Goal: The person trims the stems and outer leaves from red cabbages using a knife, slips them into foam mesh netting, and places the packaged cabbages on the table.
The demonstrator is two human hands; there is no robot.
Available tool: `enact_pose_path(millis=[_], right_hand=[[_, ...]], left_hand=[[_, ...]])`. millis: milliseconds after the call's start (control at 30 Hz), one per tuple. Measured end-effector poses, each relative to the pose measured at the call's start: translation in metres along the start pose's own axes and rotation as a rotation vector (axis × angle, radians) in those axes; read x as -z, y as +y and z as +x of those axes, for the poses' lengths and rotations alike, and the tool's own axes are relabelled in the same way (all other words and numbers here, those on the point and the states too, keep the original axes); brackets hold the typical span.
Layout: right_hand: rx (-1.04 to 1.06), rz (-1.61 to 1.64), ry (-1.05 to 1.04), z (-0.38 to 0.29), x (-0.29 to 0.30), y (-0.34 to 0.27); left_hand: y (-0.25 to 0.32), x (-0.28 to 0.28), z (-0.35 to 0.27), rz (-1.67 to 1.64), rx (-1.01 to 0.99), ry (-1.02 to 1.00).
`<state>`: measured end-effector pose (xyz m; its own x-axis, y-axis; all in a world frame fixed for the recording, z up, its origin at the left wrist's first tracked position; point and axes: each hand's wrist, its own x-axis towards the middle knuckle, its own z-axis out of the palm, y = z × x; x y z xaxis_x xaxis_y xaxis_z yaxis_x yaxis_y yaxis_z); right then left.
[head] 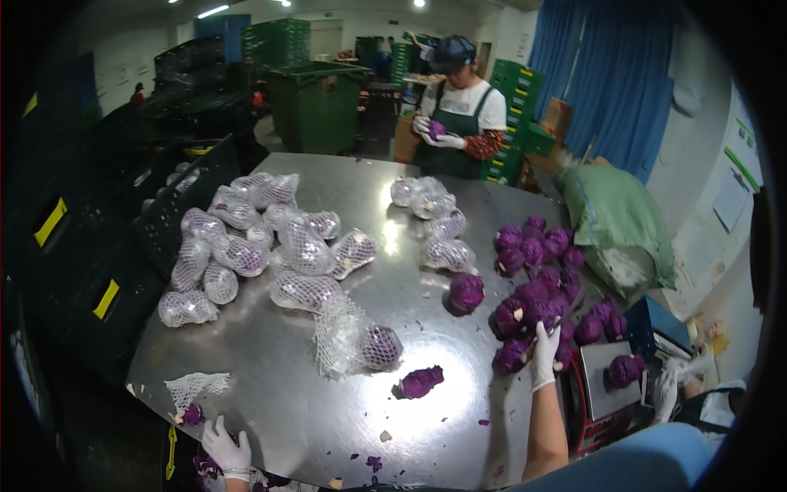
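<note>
My left hand [227, 448], in a white glove, is at the near left table edge with its fingers apart, above a bin of purple cabbage leaves [208, 466]. Just beyond it lie a cabbage scrap [193, 414] and a piece of white foam netting [195, 388]. My gloved right hand [545, 357] is closed around a knife [570, 309], its blade pointing up and right over a pile of red cabbages [533, 291]. Between my hands, loose cabbage leaves [421, 381] lie near a cabbage [381, 348] partly in foam netting [339, 335].
Wrapped cabbages [305, 246] cover the left of the steel table [276, 424]. Black crates [184, 209] stand beyond that edge. A co-worker [461, 111] across the table holds a cabbage. At right are a scale [605, 369], another person's gloved hand [667, 387] and a green sack [618, 215].
</note>
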<state>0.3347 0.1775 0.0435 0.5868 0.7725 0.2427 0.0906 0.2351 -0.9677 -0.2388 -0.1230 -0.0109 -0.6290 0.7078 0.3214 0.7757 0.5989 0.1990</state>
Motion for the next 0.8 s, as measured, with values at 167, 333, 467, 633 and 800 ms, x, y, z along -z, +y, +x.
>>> enact_pose_path(millis=[167, 333, 467, 633, 800], right_hand=[[0.065, -0.063, -0.22, -0.051, -0.043, -0.01], [-0.114, 0.005, -0.556, -0.123, -0.075, -0.017], [-0.331, -0.221, -0.727, -0.173, -0.086, -0.034], [-0.397, -0.148, -0.807, -0.19, -0.092, -0.013], [-0.088, -0.273, -0.82, -0.181, -0.141, -0.018]], left_hand=[[0.086, 0.009, 0.039, -0.647, -0.261, -0.04], [0.205, -0.013, 0.076, -1.051, -0.365, -0.291], [0.267, -0.067, 0.092, -1.053, -0.342, -0.403], [0.284, -0.092, 0.082, -0.635, -0.56, -0.57], [0.278, -0.046, 0.057, -0.577, -0.684, -0.49]])
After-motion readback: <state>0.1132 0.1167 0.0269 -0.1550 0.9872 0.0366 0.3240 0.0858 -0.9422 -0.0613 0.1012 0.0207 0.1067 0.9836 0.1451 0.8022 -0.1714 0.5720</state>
